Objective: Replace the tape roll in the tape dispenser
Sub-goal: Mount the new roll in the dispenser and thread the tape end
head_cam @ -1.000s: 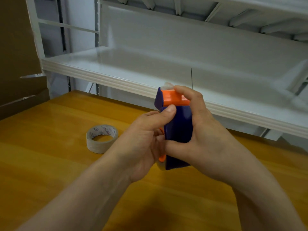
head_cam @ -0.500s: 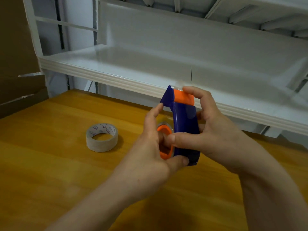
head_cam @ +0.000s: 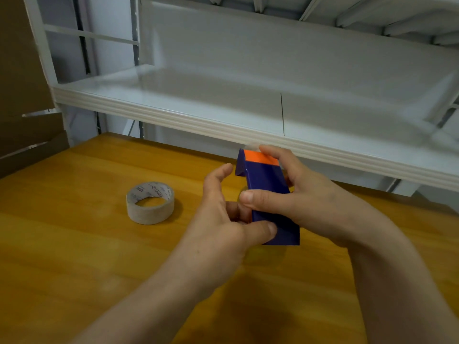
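A person's two bare hands are working over a wooden table (head_cam: 74, 244), both closing on a blue dispenser (head_cam: 265, 184) with an orange top end. The dispenser is being held up off the tabletop at the middle of the scene, standing nearly upright and leaning a little, its orange end pointing up and away from the camera.

The right hand (head_cam: 315, 197) is gripping the dispenser from the right side. Its thumb (head_cam: 260, 198) is lying across the near blue face, while its forefinger (head_cam: 275, 151) is curling over the orange end.

The left hand (head_cam: 218, 227) is coming in from the lower left. Its thumb (head_cam: 263, 230) is pressing against the dispenser's lower body, and its curled fingers are tucking in against the left side, so the low end is being pinched between them. Just what those fingers are touching is hidden behind the right thumb. The left forefinger (head_cam: 218, 173) is sticking up, loosely bent, just clear of the blue body.

A roll (head_cam: 150, 203) of pale tape is lying flat on the table, hole upward, to the left of the hands and apart from them, with neither hand touching it.

A white metal shelf (head_cam: 223, 115) is running across the back above the table's far edge, and brown cardboard (head_cam: 19, 95) is standing at the far left.
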### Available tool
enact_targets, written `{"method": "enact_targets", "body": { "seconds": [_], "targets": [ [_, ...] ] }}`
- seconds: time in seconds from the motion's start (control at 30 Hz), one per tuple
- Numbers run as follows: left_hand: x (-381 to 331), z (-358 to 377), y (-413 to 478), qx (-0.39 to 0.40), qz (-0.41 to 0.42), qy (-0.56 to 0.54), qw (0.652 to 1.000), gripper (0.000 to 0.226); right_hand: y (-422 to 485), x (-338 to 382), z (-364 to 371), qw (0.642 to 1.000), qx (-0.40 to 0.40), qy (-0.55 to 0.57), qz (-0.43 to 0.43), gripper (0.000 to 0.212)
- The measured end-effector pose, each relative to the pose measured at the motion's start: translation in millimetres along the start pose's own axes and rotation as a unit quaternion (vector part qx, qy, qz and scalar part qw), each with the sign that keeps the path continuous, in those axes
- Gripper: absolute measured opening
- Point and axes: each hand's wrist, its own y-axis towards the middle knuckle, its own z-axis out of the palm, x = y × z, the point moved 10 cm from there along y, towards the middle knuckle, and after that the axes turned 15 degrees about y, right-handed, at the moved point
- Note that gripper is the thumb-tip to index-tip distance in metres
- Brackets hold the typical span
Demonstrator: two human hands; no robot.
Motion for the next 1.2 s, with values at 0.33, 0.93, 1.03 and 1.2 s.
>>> {"method": "enact_targets", "body": {
  "seconds": [0.33, 0.93, 1.03, 1.2],
  "targets": [
    [10, -1, -2, -0.006, -0.048, -0.064, 0.997, 0.097, 2, -7, 11, 0.995, 0.035, -0.076, 0.044, 0.101],
    [23, 8, -9, -0.035, -0.096, -0.082, 0.991, 0.090, 12, -29, 21, 0.992, 0.078, -0.069, 0.065, 0.102],
    [22, 10, -10, -0.031, -0.094, -0.088, 0.991, 0.090, 12, -29, 22, 0.992, 0.079, -0.067, 0.067, 0.103],
    [17, 10, -10, -0.038, -0.077, -0.091, 0.992, 0.091, 12, -27, 23, 0.994, 0.077, -0.052, 0.064, 0.103]
  ]
}}
